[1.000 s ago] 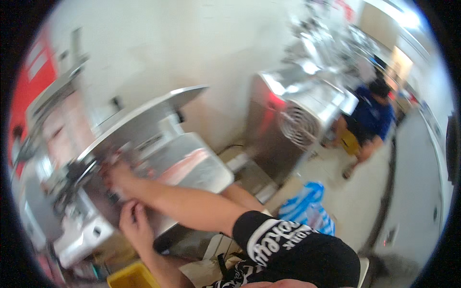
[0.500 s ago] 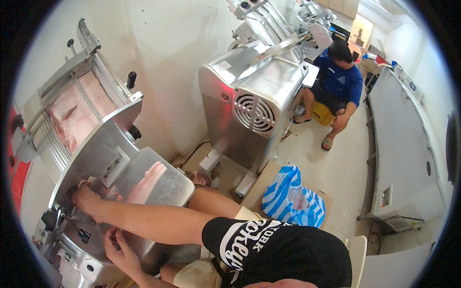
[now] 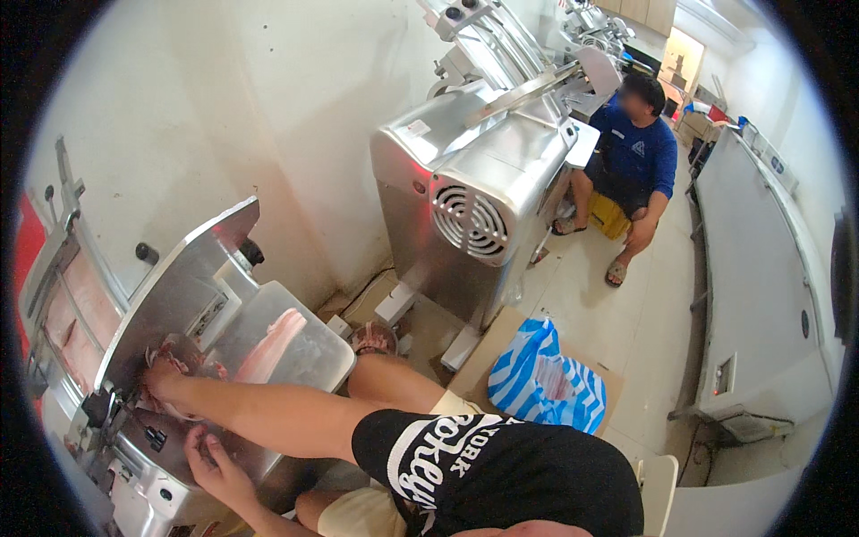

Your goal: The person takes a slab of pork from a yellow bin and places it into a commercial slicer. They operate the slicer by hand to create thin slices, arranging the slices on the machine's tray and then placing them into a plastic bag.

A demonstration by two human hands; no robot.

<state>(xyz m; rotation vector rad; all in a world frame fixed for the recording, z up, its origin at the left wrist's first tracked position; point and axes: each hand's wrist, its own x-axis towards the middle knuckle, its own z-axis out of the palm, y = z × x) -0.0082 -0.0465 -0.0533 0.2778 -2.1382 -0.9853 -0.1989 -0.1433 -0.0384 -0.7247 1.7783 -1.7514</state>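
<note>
Your right hand [image 3: 165, 380] is stretched way out to the steel meat slicer [image 3: 170, 304], fingers curled in right by the pinkish meat slices [image 3: 183, 358] at the foot of the slanted blade guard. It's touching that meat, but I can't tell if you've actually got a grip on a piece or are just resting on it, since the fingers are hidden from this angle.

Your left hand [image 3: 215, 461] sits lower, fingers loosely spread and pressed flat on the machine's front panel, near a small black knob [image 3: 157, 438]. It isn't holding anything.

A longer strip of pale pink meat [image 3: 273, 340] lies on the slicer's shiny receiving tray [image 3: 313, 358], just right of your right forearm. More meat sits in the feed carriage [image 3: 76, 313] at the far left of the machine.

Over to the right stands a second steel machine [image 3: 474, 197] with a round vent grille. A blue and white striped bag [image 3: 541, 380] sits on a piece of cardboard [image 3: 483, 358] on the floor near your knee. Further back, a person in a blue shirt [image 3: 635, 152] squats on a yellow stool [image 3: 611, 217].
</note>
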